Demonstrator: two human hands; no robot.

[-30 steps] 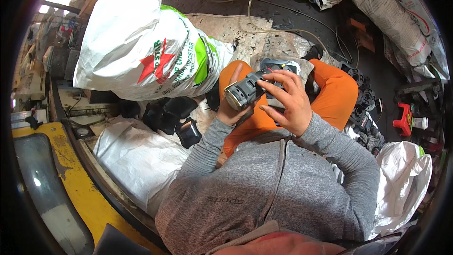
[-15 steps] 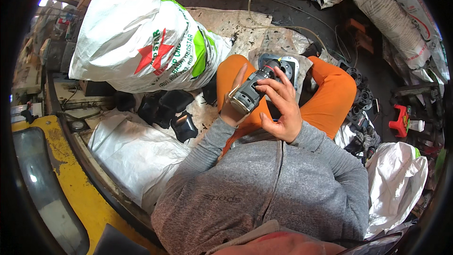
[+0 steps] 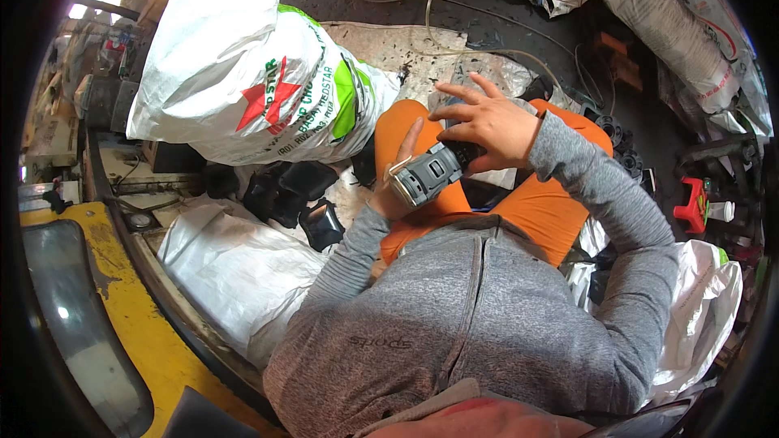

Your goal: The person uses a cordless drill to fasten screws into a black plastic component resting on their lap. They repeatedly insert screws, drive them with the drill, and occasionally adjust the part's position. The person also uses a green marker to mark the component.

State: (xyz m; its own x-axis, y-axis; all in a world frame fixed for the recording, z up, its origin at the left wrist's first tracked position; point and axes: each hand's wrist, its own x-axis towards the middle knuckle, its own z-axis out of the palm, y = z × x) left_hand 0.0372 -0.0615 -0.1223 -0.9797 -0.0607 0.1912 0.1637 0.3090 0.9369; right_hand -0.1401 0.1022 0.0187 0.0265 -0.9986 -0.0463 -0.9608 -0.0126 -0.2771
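My left hand (image 3: 393,197) is closed round a grey and black power tool (image 3: 428,174), which looks like a cordless drill seen from its battery end. One finger of that hand points up along the tool's side, and a metal clip shows by it. Over the tool's far end reaches my right hand (image 3: 501,131), fingers stretched and spread. That hand covers the tool's tip, so I cannot tell what lies under it. Both hands are above my lap, between my orange-trousered knees. Behind the right hand, a pale part is mostly hidden.
A full white woven sack (image 3: 219,81) stands at the far left. Shiny black plastic pieces (image 3: 322,225) lie left of my knee. A thin hose (image 3: 430,12) crosses the dark floor. At the right are a red plastic object (image 3: 692,206) and a white bag (image 3: 698,308).
My right hand has moved forward and swung over the tool's far end, its elbow now further out. The left hand keeps the tool in nearly the same place.
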